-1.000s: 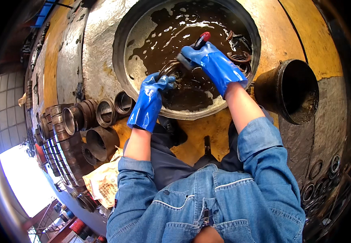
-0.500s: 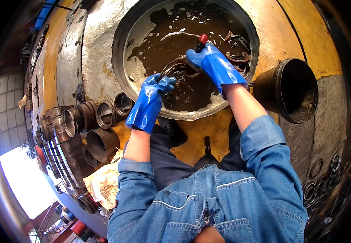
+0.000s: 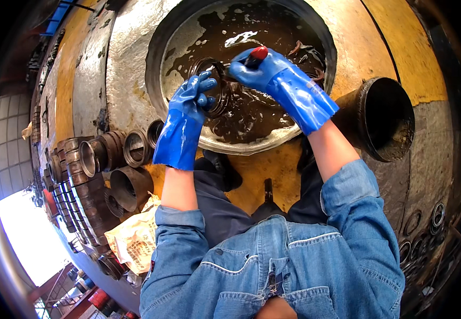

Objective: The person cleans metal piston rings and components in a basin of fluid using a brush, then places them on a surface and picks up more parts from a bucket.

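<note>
My left hand [image 3: 187,109], in a blue rubber glove, grips a dark metal ring [image 3: 221,101] upright above the murky brown liquid [image 3: 249,125] in a wide round tub [image 3: 154,72]. Its fingers curl around the ring's left side. My right hand [image 3: 265,72], gloved alike, is closed round a dark handle with a red end [image 3: 260,52]. This tool's working end points toward the ring; its kind is hidden by the glove and the ring. More rings and curved scraps [image 3: 311,56] lie at the tub's right side, partly in the liquid.
Right of the tub lies a large rusty cylinder [image 3: 366,119], its opening facing right. Metal rings and sleeves [image 3: 121,149] line the left, beside a crumpled paper sack [image 3: 135,236]. Several rings [image 3: 422,228] rest at the lower right. My legs flank the tub's near edge.
My left hand has drawn left, lifting and tilting the ring upright. My right hand has shifted slightly left with the red-ended tool. The liquid now ripples more.
</note>
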Demonstrator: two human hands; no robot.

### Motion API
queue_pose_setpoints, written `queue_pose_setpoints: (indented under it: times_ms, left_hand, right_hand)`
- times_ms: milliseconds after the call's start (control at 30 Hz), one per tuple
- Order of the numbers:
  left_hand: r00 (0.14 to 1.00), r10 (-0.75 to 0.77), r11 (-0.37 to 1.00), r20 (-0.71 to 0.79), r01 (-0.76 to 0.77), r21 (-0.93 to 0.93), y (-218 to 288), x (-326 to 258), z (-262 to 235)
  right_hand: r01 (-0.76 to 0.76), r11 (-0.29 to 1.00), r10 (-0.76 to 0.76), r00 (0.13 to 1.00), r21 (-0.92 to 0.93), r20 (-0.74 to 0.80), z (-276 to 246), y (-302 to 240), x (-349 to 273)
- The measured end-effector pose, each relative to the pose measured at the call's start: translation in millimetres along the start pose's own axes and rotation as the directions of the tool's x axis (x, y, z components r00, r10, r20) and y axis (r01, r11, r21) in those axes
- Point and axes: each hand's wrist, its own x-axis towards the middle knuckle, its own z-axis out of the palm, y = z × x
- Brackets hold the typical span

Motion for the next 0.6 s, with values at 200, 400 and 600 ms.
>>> queue_pose_setpoints:
  times_ms: [200, 400, 600]
  left_hand:
    - [0.992, -0.046, 0.999, 0.118, 0.048, -0.016, 2, -2, 4]
    - [0.988, -0.022, 0.998, 0.153, 0.013, 0.064, 2, 0, 1]
    - [0.982, 0.006, 0.994, 0.186, -0.026, 0.105, -2, 5, -1]
  right_hand:
    - [0.350, 0.860, -0.430, 0.889, -0.372, -0.156, 36, 18, 16]
    - [-0.166, 0.986, 0.165, 0.984, 0.012, 0.061, 45, 12, 9]
    - [-0.210, 0.796, 0.046, 0.956, 0.567, 0.290, 56, 21, -6]
